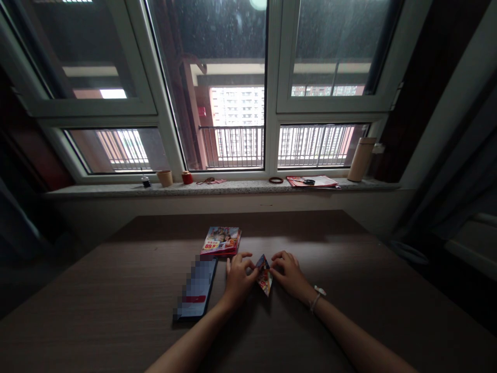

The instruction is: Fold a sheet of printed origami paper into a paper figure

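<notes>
A small folded piece of colourful printed paper (264, 275) lies on the dark wooden table (116, 290) between my hands. My left hand (238, 277) pinches its left edge with curled fingers. My right hand (289, 274) grips its right edge the same way; a white band sits on that wrist. A stack of colourful printed sheets (221, 241) lies just beyond my left hand. A dark phone (196, 291) lies flat to the left of my left hand.
On the stone windowsill (217, 187) stand a small cup (165, 178), a red pot (187, 177), a bracelet (276, 180), red papers with scissors (312, 181) and a tall beige flask (361, 159). Large windows rise behind.
</notes>
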The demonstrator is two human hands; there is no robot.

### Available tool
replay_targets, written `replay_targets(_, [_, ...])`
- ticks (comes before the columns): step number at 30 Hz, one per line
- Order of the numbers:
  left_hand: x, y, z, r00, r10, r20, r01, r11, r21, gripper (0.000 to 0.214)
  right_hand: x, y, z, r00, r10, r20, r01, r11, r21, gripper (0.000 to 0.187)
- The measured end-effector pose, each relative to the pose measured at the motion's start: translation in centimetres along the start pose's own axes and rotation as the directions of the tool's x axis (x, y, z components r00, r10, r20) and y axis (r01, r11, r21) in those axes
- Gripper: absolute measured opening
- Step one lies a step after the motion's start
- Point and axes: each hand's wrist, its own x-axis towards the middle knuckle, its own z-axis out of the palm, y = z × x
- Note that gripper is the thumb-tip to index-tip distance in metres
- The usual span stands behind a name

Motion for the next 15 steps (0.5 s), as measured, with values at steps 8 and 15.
replay_targets(8, [0.06, 0.24, -0.19, 1.0, -0.021, -0.013, 0.021, 1.0, -0.003, 0.017, 0.0, -0.04, -0.07, 0.999, 0.033, 0.033, -0.032, 0.999, -0.018, 0.011])
replay_targets(15, [0.02, 0.34, -0.35, 1.0, -0.023, 0.011, 0.024, 0.999, -0.03, 0.016, 0.04, 0.31, 0.06, 0.999, 0.039, 0.037, -0.038, 0.999, -0.014, 0.012])
